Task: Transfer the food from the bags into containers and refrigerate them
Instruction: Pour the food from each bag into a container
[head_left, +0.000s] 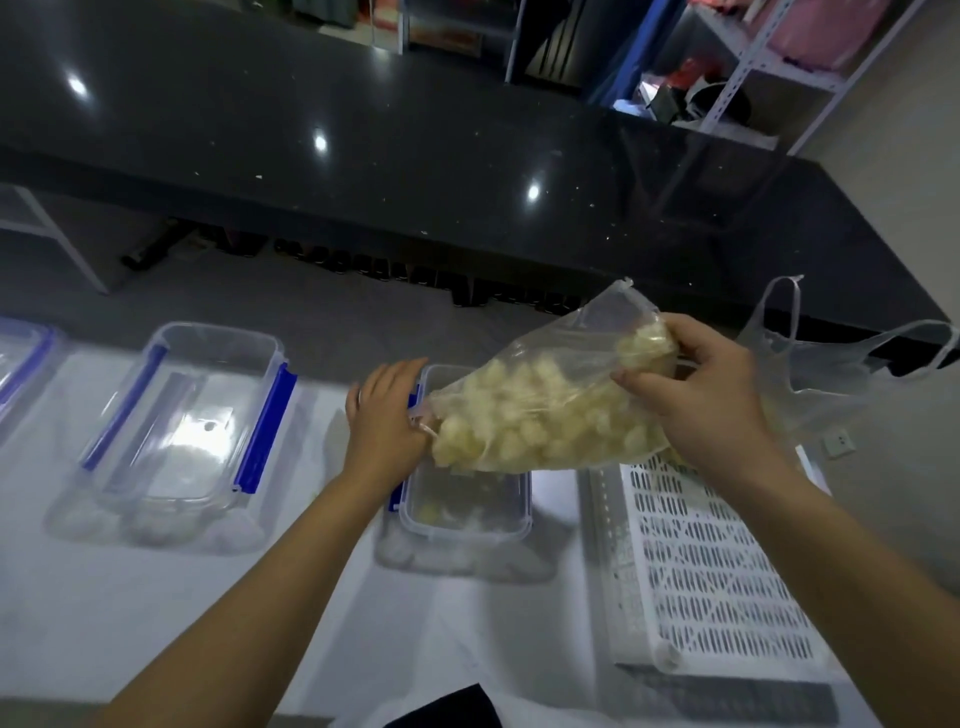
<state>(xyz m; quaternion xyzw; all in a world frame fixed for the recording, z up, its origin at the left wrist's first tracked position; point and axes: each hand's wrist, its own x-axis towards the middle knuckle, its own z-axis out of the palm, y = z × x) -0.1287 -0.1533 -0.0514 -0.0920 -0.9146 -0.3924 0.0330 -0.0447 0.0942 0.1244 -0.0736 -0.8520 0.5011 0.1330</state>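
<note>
Hands (387, 415) (696, 387) hold tilted bag (545, 410) over open container (467, 514).

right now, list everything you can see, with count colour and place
food bag: 1, clear, yellow pieces, over small container
small container: 1, clear, blue clips, centre
large container: 1, clear, blue clips, left
cut-off container: 1, clear, far left
slotted tray: 1, white, right
empty bag: 1, clear, far right
counter: 1, black, behind
left hand: 1, pinches food bag's low end
right hand: 1, grips food bag's high end
</note>
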